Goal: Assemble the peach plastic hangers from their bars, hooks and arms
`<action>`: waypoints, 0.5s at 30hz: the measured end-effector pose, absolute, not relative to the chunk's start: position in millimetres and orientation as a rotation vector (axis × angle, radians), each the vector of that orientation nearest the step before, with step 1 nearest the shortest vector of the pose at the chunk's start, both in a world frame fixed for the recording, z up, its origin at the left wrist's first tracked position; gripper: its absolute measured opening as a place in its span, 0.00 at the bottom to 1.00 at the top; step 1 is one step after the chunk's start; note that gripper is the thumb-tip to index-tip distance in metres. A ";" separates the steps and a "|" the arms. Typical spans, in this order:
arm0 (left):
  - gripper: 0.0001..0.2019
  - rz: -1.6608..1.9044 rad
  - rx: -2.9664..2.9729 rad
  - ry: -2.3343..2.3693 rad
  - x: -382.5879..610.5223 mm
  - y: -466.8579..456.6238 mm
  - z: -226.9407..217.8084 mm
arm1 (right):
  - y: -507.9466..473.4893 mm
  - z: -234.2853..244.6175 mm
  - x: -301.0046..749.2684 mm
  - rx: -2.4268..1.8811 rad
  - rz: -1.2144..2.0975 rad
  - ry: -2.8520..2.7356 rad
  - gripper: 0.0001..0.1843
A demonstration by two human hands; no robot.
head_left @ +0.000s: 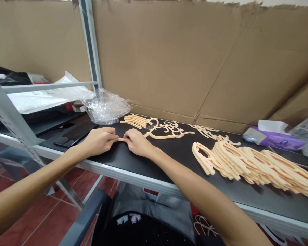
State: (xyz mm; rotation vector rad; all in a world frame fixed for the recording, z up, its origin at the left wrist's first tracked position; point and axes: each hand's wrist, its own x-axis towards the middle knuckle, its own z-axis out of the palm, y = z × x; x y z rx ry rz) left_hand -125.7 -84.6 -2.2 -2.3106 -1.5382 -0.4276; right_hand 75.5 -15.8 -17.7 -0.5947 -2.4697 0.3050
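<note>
My left hand is closed, its fingertips pinching one end of a slim peach plastic hanger arm. Just beside it, my right hand grips the same piece, and only a short stretch shows between the two. Fingers hide most of the arm. Right of my right hand, a curved peach hanger part lies on the black shelf top; whether it joins the held piece I cannot tell. Behind my hands are a row of straight peach strips and several small hooks.
Stacked peach hangers cover the right side. More loose hooks lie by the cardboard wall. A purple tissue pack sits at far right. Crumpled clear plastic, a dark phone-like slab and a metal post are left.
</note>
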 end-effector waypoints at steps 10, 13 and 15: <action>0.19 -0.622 -2.256 -1.552 -123.8 -87.9 -9.8 | -20.6 -13.9 75.2 -0.650 0.245 -2.466 0.07; 0.20 -0.673 -2.246 -1.572 -122.6 -87.8 -9.5 | -24.8 -10.9 76.1 -0.704 0.212 -2.473 0.07; 0.21 -0.707 -2.240 -1.572 -122.5 -87.3 -9.8 | -27.2 -9.0 76.6 -0.741 0.191 -2.470 0.07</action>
